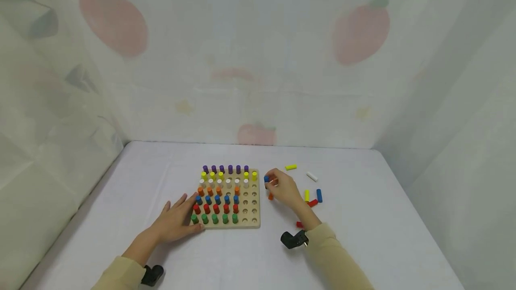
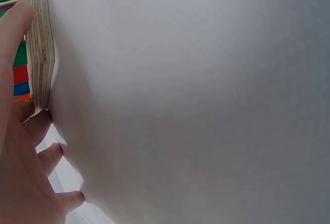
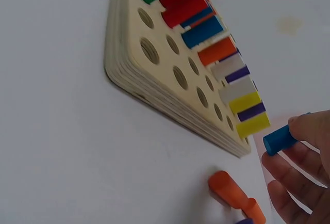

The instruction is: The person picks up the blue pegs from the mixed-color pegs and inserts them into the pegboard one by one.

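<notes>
A wooden pegboard stands on the table with rows of purple, yellow, white, orange, blue, red and green pegs; bare holes show mostly along its right side. My left hand rests at the board's left edge, fingers spread and thumb along the front corner. In the left wrist view the thumb lies against the board's side. Just right of the board, my right hand pinches a blue peg between thumb and fingers, above the table. Orange pegs lie beneath that hand.
Loose pegs lie right of the board: a yellow peg at the back, a white peg, a blue peg, another yellow one, and red pegs. Printed cloth hangs behind and beside the table.
</notes>
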Motion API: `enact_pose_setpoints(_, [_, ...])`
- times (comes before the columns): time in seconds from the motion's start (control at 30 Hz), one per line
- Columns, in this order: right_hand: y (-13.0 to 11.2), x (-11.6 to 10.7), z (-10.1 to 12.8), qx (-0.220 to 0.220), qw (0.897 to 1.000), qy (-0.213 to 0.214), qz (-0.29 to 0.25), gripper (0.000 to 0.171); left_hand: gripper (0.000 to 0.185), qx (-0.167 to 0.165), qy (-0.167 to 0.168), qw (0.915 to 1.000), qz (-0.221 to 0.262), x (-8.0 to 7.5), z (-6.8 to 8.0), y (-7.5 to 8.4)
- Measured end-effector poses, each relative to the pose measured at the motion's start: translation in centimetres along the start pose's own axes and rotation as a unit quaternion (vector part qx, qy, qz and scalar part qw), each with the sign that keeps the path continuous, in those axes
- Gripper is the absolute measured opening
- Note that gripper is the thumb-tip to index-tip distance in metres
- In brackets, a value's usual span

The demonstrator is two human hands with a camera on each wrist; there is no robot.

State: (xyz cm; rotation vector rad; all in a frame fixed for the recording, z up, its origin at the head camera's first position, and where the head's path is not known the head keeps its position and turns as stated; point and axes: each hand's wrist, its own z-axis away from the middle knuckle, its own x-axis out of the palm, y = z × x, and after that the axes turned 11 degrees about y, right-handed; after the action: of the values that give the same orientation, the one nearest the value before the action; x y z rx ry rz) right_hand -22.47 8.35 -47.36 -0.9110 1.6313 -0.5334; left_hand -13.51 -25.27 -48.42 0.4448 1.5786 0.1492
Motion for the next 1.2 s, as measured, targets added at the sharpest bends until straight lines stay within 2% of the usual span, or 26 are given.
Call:
enact_pose_setpoints(0.27, [-0.9, 1.6, 0.7, -0.011, 0.999, -0.048, -0.017, 0.021, 0.103, -0.001, -0.003, 1.0, -0.005, 0.0, -0.1, 0.0])
enact_pose_setpoints(0.57, [-1.3, 2.7, 1.3, -0.026, 0.997, -0.073, -0.021, 0.019, 0.104, -0.004, -0.003, 1.0, -0.003, 0.2, -0.1, -0.1])
enact_pose_setpoints(1.2, [-2.2, 3.4, 1.8, -0.037, 0.996, -0.087, -0.007, 0.02, 0.102, -0.001, 0.001, 1.0, 0.002, 0.2, 0.1, -0.2])
